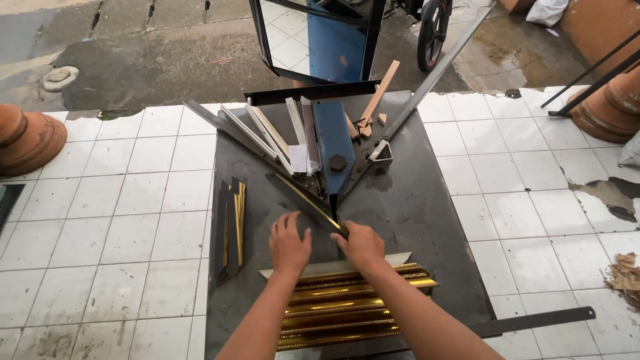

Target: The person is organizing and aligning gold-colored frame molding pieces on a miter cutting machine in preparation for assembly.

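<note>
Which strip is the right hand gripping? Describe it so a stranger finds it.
Start at the dark metal worktable on the white tiled floor. At its centre, the right hand grips a black-and-gold moulding strip, lying diagonally alone, unlike the upright strips leftward or the gold stack nearer.

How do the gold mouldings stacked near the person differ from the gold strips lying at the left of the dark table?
The stacked gold mouldings are wide, ribbed and lie crosswise; the gold strips are thin and point away from the person. The stack lies under the forearms, near both hands; the strips lie apart, untouched. Both are shiny gold with dark parts, on the dark table.
</note>
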